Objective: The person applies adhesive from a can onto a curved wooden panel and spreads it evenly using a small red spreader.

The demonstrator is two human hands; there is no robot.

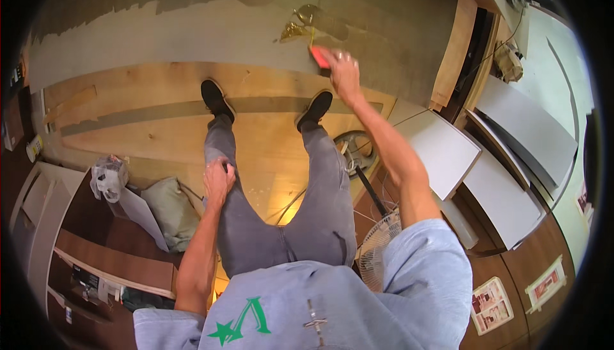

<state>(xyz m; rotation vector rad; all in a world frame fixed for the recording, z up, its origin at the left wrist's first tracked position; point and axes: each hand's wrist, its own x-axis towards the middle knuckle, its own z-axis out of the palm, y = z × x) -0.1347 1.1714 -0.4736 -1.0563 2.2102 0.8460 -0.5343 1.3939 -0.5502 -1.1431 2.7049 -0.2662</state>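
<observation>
My right hand (344, 76) reaches out over a broad grey panel (211, 40) and grips a red spreader (319, 57). A thin yellowish strand runs from the spreader to a glossy puddle of amber glue (294, 31) just beyond it. Farther out, the panel's surface is darker and looks wet, with a ragged border against the dry pale part. My left hand (218, 180) rests by my left thigh, its fingers curled around a small dark thing I cannot make out.
My shoes stand on pale wooden boards (147, 113) before the panel. A fan (380, 244) and a round black base (355, 152) are by my right leg. White panels (435, 148) are stacked at the right. A plastic bag (110, 177) and a sack (171, 212) sit at the left.
</observation>
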